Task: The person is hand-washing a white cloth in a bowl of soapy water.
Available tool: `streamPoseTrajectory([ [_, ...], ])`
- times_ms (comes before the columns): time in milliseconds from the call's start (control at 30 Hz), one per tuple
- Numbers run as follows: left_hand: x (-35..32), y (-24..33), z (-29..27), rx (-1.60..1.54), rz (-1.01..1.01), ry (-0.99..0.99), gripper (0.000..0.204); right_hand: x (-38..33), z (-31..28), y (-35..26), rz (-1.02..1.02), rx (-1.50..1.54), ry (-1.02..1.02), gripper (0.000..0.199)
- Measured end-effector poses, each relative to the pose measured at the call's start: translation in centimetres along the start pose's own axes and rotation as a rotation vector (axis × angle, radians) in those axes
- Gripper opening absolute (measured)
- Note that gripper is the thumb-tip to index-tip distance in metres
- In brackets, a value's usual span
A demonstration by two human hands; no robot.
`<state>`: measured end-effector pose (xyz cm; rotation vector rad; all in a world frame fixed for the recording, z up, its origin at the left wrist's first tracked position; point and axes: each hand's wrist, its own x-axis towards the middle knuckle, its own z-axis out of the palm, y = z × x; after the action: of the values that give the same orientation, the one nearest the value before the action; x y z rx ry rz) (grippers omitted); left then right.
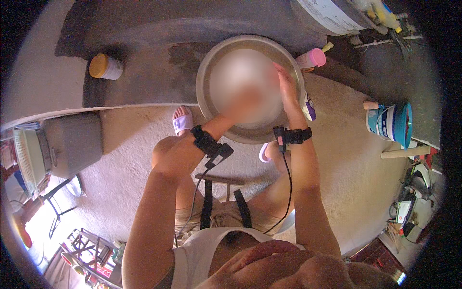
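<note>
Hands at work over a wide round grey metal basin (208,67) on the concrete step: the right hand (288,89), fingers flat and together, rests inside its rim; the left hand (236,111) is blurred, its grip impossible to tell.

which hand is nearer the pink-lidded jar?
Right. The right hand rests on the basin's right rim, just left of the pink-lidded jar; the left hand is inside the basin, farther away.
</note>
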<state>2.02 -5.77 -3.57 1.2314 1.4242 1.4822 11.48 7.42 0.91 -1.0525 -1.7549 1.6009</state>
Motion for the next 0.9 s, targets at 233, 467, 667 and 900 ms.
streamPoseTrajectory([
  [233,0.5,2.0,-0.6,-0.018,0.034,-0.122,0.043,-1.4,1.8,-1.8,-0.235,-0.547,-0.024,0.018],
  [467,1.6,5.1,0.2,-0.595,-0.552,0.091,0.063,-3.4,2.9,-3.2,-0.246,-0.89,-0.077,0.041],
  [667,1.3,5.4,1.0,-1.144,-0.868,0.097,0.07,-1.3,-0.4,-4.3,-0.01,-0.412,-0.072,0.043],
  [900,0.1,1.0,-2.0,-1.144,-0.763,0.126,0.06,-5.3,6.3,-3.5,-0.199,-0.298,-0.12,0.03],
])
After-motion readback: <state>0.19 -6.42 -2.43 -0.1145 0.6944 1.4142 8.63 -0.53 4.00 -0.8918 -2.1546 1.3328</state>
